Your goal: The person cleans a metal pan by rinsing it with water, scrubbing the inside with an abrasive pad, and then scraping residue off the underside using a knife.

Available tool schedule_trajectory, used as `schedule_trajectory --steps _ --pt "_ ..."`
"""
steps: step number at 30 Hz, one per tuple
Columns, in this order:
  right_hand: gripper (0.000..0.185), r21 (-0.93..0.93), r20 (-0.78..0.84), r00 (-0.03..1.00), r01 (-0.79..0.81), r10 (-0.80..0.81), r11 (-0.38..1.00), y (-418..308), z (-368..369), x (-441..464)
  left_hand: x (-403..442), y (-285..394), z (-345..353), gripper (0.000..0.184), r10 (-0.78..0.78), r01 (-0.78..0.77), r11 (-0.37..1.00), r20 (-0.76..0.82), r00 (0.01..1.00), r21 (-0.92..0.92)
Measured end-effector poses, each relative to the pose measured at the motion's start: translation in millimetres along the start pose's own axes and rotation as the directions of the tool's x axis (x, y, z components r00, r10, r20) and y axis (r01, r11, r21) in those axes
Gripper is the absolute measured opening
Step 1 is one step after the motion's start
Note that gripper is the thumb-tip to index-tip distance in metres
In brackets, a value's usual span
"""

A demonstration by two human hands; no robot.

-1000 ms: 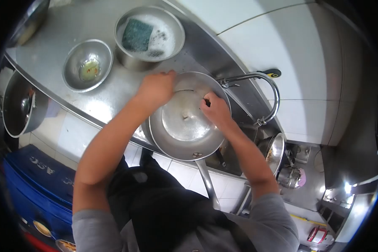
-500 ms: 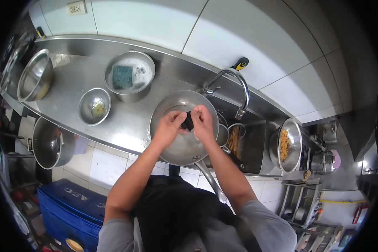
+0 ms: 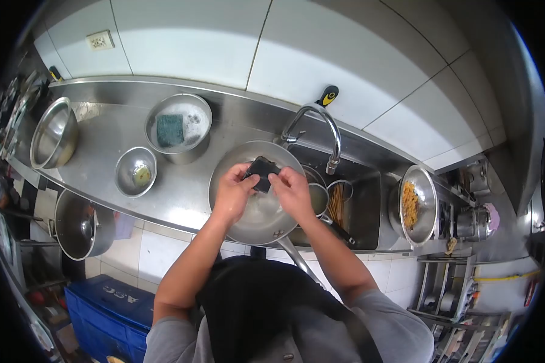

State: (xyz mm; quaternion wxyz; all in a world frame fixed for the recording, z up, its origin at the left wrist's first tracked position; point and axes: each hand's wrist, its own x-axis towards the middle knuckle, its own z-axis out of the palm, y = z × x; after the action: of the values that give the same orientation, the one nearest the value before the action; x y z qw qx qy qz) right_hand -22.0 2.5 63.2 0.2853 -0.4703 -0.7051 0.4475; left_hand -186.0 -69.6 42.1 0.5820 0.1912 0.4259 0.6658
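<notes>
Both my hands are over a wide metal frying pan (image 3: pixel 257 221), whose long handle points toward my body. My left hand (image 3: pixel 231 196) pinches the left side of a thin, dark, square pad (image 3: pixel 262 174). My right hand (image 3: pixel 292 195) grips the right side of the same pad, thumb on top. The pad is spread between them above the pan; its exact material is hard to make out. Left of the pan stands a metal pot (image 3: pixel 191 148) of sudsy water with a green scouring pad (image 3: pixel 170 130) in it.
A faucet (image 3: pixel 336 136) arches over the sink (image 3: pixel 366 206), which holds a strainer and brown sticks. A small bowl (image 3: pixel 127 184) sits on the steel counter (image 3: pixel 97 151). Right of the sink is a bowl (image 3: pixel 427 224) of orange-brown food. A blue box (image 3: pixel 106 314) stands on the floor.
The dark pad, earlier bunched between my fingers, is now spread flatter with more of its face showing. My hands have moved slightly apart, and the camera view has shifted.
</notes>
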Motion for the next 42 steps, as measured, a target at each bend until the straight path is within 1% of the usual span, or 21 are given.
schedule_trajectory --steps 3,5,7,8,11,13,15,17,18,20,21,23,25,28,30,32,33,36,39,41,42 --pt "0.020 0.250 0.130 0.982 -0.169 0.140 0.953 -5.0 -4.9 4.9 -2.2 8.1 0.7 0.028 -0.022 0.029 0.991 0.049 0.999 -0.133" --pt "0.021 0.604 0.276 0.943 -0.321 0.186 0.730 -10.0 -10.8 6.2 -2.6 11.9 -0.9 0.029 -0.033 0.039 0.989 0.049 0.998 -0.146" --pt "0.021 0.595 0.259 0.946 -0.316 0.196 0.739 -5.5 -15.2 9.9 -0.1 12.1 -2.7 0.030 0.166 -0.169 0.978 0.033 0.986 0.122" --pt "0.021 0.586 0.243 0.947 -0.315 0.209 0.747 -2.7 -16.0 9.8 -2.9 10.6 -4.6 0.030 0.165 -0.168 0.978 0.032 0.986 0.125" --pt "0.021 0.540 0.246 0.946 -0.313 0.209 0.781 -8.9 -19.9 3.0 -15.6 21.2 3.2 0.038 0.291 -0.332 0.810 0.159 0.943 0.483" --pt "0.022 0.616 0.284 0.939 -0.332 0.192 0.714 -2.8 -21.9 3.0 -29.6 35.1 14.6 0.047 0.494 -0.688 0.023 0.591 0.638 0.725" --pt "0.022 0.684 0.320 0.934 -0.345 0.160 0.643 -6.0 -25.7 5.2 -26.1 31.8 14.4 0.041 0.526 -0.711 0.015 0.599 0.603 0.703" --pt "0.023 0.504 0.291 0.929 -0.352 0.229 0.789 -15.8 -29.5 4.2 -21.5 30.5 10.2 0.026 0.333 -0.560 0.428 0.452 0.827 0.710" --pt "0.023 0.509 0.288 0.931 -0.348 0.226 0.787 -22.4 -30.7 1.4 -20.1 30.5 11.5 0.026 0.332 -0.563 0.423 0.456 0.826 0.710" --pt "0.025 0.307 0.167 0.976 -0.183 0.137 0.934 -34.0 -30.9 -1.5 -18.7 30.7 13.8 0.016 -0.031 -0.052 0.899 0.181 0.983 0.434" --pt "0.025 0.310 0.170 0.977 -0.178 0.129 0.934 -32.5 -28.4 -1.9 -20.2 30.3 16.0 0.016 -0.024 -0.057 0.897 0.178 0.984 0.438" --pt "0.028 0.136 0.025 1.000 -0.003 0.000 0.991 -18.2 -19.5 -0.3 -22.3 29.5 21.8 0.017 -0.116 0.107 0.990 0.098 0.988 0.095" --pt "0.039 0.227 0.020 1.000 -0.004 -0.001 0.974 -15.9 -14.3 -2.4 -25.1 31.0 26.5 0.018 -0.113 0.105 0.991 0.095 0.989 0.089" --pt "0.050 0.118 -0.047 0.999 0.006 -0.001 0.993 -26.5 -21.4 -8.8 -26.9 33.8 29.1 0.021 -0.096 0.091 0.990 0.050 0.994 0.103" --pt "0.053 0.540 -0.003 0.993 -0.099 0.120 0.836 -34.6 -20.6 -6.8 -26.8 30.7 28.5 0.023 -0.074 0.073 0.990 0.004 0.997 0.122" --pt "0.053 0.565 0.035 0.989 -0.141 0.147 0.813 -25.0 -17.5 2.3 -25.7 22.4 29.1 0.025 0.341 -0.357 0.692 0.152 0.928 0.627" --pt "0.054 0.588 0.073 0.981 -0.186 0.178 0.787 -22.5 -16.1 5.9 -24.6 21.3 30.3 0.025 0.346 -0.361 0.688 0.153 0.926 0.629" --pt "0.050 0.627 0.120 0.973 -0.229 0.197 0.745 2.5 -10.2 10.5 -21.7 20.2 36.8 0.027 0.038 -0.034 0.974 -0.011 0.999 0.225" --pt "0.052 0.655 0.124 0.971 -0.234 0.202 0.719 9.1 -7.1 2.4 -27.6 26.2 43.6 0.026 -0.007 0.011 0.993 -0.029 1.000 0.114" --pt "0.048 0.529 -0.013 0.994 -0.088 0.112 0.844 6.9 -9.8 -3.5 -26.6 23.6 39.4 0.025 -0.013 0.020 0.993 -0.058 0.998 0.115" --pt "0.047 0.327 0.052 0.982 -0.187 0.180 0.926 -36.7 -28.6 -21.2 -25.5 24.9 39.1 0.024 -0.020 0.029 0.993 -0.088 0.996 0.110"
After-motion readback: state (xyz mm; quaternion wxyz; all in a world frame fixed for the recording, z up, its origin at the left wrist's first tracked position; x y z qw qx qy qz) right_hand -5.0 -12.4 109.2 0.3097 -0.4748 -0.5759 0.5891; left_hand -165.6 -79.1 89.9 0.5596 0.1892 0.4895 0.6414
